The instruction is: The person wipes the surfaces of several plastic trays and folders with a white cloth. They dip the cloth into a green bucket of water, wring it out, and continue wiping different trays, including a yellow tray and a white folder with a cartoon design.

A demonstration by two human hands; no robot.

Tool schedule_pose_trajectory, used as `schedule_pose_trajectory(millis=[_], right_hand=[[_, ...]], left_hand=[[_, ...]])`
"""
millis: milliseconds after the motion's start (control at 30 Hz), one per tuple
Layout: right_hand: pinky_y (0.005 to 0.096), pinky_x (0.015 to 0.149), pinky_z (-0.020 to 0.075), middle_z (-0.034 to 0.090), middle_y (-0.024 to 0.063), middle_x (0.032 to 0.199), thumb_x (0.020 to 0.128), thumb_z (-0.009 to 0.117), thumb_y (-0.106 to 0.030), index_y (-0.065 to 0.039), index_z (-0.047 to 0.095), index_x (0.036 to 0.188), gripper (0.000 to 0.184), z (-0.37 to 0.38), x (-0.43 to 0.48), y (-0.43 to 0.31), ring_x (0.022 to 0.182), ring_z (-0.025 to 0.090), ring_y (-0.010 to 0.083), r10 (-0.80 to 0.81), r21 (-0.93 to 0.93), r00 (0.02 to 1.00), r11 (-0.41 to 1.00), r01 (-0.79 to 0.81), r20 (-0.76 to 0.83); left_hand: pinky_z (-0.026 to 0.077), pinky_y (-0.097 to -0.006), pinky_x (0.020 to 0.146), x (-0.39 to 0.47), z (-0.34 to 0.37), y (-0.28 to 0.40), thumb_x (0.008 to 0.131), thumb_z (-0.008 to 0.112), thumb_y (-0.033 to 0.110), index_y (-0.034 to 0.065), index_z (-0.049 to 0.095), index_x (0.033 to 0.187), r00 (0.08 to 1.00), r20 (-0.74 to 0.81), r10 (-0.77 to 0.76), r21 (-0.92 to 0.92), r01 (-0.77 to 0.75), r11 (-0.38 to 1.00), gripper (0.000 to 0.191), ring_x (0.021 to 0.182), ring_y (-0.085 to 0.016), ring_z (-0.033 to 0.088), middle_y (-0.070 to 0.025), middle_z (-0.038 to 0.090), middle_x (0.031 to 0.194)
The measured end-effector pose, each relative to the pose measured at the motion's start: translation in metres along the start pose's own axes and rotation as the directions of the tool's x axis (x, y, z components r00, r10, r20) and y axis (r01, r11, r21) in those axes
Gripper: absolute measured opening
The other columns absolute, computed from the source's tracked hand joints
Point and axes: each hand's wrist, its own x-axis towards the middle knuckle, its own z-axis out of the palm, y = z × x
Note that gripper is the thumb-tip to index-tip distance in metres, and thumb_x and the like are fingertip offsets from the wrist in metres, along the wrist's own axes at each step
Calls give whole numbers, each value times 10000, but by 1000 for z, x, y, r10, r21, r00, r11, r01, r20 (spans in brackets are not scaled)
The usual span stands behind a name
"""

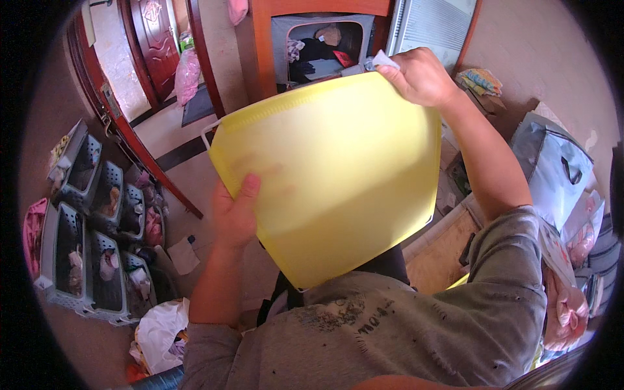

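Observation:
A yellow, see-through fabric panel (336,180) is held up tilted in front of my torso. White rod-like pieces (208,132) stick out at its left corner. My left hand (236,209) grips the panel's left edge, thumb on the near face and fingers showing faintly through from behind. At the upper right corner, my right hand (419,75) is closed on the panel's edge. A small white scrap (385,59) juts out beside the right thumb; its material cannot be told.
Stacked grey plastic baskets (105,273) holding clothes stand at the left, near an open red-brown door (131,146). Ahead is a grey fabric storage box (321,48) with clothes inside. At the right are a light-blue zipped bag (553,165) and a wooden board (434,263).

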Motion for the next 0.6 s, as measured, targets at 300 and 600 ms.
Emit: schedule_pose_trajectory(millis=[300, 600], right_hand=[[406, 618, 512, 651, 130, 720, 901, 390, -509, -115, 689, 769, 512, -5, 77, -134, 690, 641, 308, -140, 105, 981, 986, 127, 135], [412, 589, 513, 623, 164, 648, 919, 361, -498, -104, 689, 728, 547, 25, 56, -89, 582, 629, 315, 34, 80, 994, 996, -42, 103]], left_hand=[[476, -278, 728, 17, 34, -4, 919, 500, 133, 7, 476, 1174, 1000, -5, 17, 152, -16, 988, 285, 842, -142, 582, -62, 592, 1005], [476, -286, 747, 6, 9, -7, 918, 500, 120, 13, 488, 1173, 992, -102, -70, 22, 72, 997, 277, 857, -157, 584, -75, 592, 1027]])
